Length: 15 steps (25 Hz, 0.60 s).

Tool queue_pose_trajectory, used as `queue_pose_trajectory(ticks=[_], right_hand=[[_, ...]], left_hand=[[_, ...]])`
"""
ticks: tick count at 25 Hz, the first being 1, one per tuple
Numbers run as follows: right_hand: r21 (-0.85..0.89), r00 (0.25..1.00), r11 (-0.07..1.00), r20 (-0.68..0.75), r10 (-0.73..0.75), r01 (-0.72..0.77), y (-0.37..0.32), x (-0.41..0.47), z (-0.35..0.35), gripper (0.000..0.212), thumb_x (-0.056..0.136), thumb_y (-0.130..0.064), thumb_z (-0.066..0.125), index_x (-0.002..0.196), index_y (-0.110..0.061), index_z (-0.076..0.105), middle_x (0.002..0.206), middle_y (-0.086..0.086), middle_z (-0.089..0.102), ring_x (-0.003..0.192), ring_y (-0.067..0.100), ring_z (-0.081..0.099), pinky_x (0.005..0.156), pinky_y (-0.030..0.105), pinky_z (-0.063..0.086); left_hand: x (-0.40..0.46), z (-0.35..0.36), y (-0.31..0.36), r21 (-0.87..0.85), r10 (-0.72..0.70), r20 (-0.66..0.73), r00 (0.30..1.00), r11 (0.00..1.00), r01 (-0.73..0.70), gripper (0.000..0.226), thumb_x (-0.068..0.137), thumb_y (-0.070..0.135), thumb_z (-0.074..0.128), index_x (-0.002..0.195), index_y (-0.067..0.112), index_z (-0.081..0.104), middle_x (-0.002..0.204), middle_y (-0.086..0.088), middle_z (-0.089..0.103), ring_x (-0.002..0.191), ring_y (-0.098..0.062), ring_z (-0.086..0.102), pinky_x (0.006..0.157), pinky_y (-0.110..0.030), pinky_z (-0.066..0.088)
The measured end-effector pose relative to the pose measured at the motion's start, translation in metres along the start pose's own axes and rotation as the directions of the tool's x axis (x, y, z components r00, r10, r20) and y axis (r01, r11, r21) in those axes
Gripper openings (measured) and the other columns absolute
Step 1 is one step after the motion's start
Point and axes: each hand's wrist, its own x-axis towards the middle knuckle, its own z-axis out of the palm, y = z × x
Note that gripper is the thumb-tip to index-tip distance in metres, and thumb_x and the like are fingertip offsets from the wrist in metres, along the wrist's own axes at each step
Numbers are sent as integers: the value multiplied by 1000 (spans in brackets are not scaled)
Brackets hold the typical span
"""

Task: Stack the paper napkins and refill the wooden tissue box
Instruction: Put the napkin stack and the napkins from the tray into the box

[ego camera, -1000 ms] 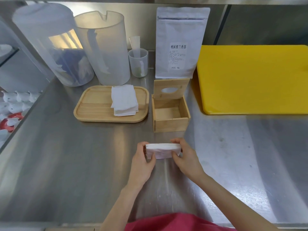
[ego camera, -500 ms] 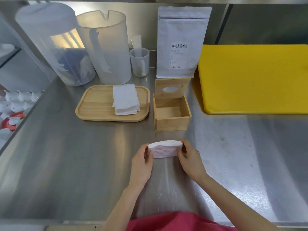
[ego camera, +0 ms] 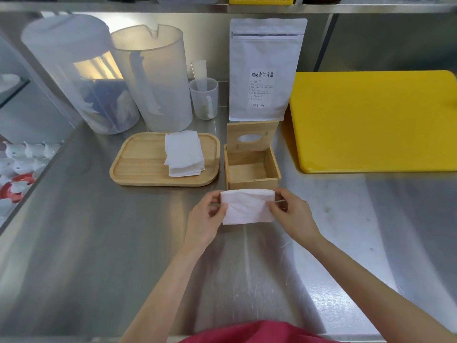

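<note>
Pinching a wad of white napkins (ego camera: 247, 206) at each end, the left hand (ego camera: 205, 219) and right hand (ego camera: 294, 214) hold it just above the steel worktop (ego camera: 99, 243), right in front of the wooden box (ego camera: 252, 169). That box is empty, its lid (ego camera: 252, 138) tipped up behind. More napkins (ego camera: 184, 153) lie stacked on the wooden tray (ego camera: 138, 167) to the left. A yellow cutting board (ego camera: 371, 120) lies well off to the right.
</note>
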Motion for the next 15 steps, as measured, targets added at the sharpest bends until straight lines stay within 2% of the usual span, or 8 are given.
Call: queue_pose_trajectory(ticks=[3, 7, 9, 11, 13, 14, 15], right_hand=[[0, 1000, 1000, 1, 7, -7, -5, 14, -11, 22, 89, -14, 55, 111, -10, 60, 92, 0, 61, 81, 15, 56, 59, 10, 42], [0, 999, 1000, -29, 14, -14, -14, 38, -22, 21, 88, -14, 56, 108, -7, 59, 91, 2, 60, 85, 21, 60, 64, 20, 45], [-34, 999, 999, -52, -9, 7, -18, 52, -27, 22, 87, -14, 58, 108, -6, 59, 87, 3, 58, 82, 20, 57, 57, 9, 41], [-82, 999, 997, -50, -18, 14, -22, 64, -31, 22, 87, -12, 58, 108, -5, 59, 86, 5, 59, 79, 18, 54, 51, 5, 41], [-126, 999, 992, -41, -22, 17, -26, 76, -35, 22, 87, -11, 57, 108, -3, 58, 93, 11, 64, 81, 20, 54, 55, 10, 38], [-147, 999, 989, -35, -23, 18, -28, 81, -36, 23, 87, -10, 57, 108, -2, 58, 98, 14, 66, 84, 23, 57, 60, 13, 39], [-168, 999, 986, -22, -25, 21, -30, 86, -36, 23, 87, -9, 56, 109, -1, 57, 102, 16, 67, 89, 27, 59, 69, 21, 44]], left_hand=[[17, -2, 15, 21, 31, 6, 1000, 999, -31, 32, 88, 14, 58, 120, 17, 57, 96, 3, 62, 76, -8, 61, 62, 2, 40], [41, -1, 38, 113, 94, 13, 996, 989, -95, 32, 88, 13, 57, 120, 11, 55, 97, -1, 60, 67, -3, 54, 60, 2, 40], [53, -1, 49, 177, 105, 28, 994, 978, -109, 33, 90, 14, 55, 122, 11, 52, 95, 0, 57, 69, -5, 53, 61, -4, 41], [65, 1, 57, 238, 75, 57, 995, 967, -87, 33, 91, 16, 53, 123, 9, 52, 95, 1, 56, 80, -10, 54, 72, -15, 39], [77, 4, 64, 314, 50, 82, 995, 947, -73, 29, 92, 16, 52, 119, 7, 54, 94, 1, 54, 85, -13, 54, 76, -19, 39], [81, 5, 65, 342, 43, 91, 995, 937, -72, 28, 91, 16, 52, 117, 6, 55, 93, 1, 55, 87, -17, 56, 77, -21, 40], [85, 7, 67, 359, 41, 101, 994, 930, -75, 27, 91, 14, 52, 116, 4, 56, 91, -1, 56, 89, -21, 58, 80, -25, 42]])
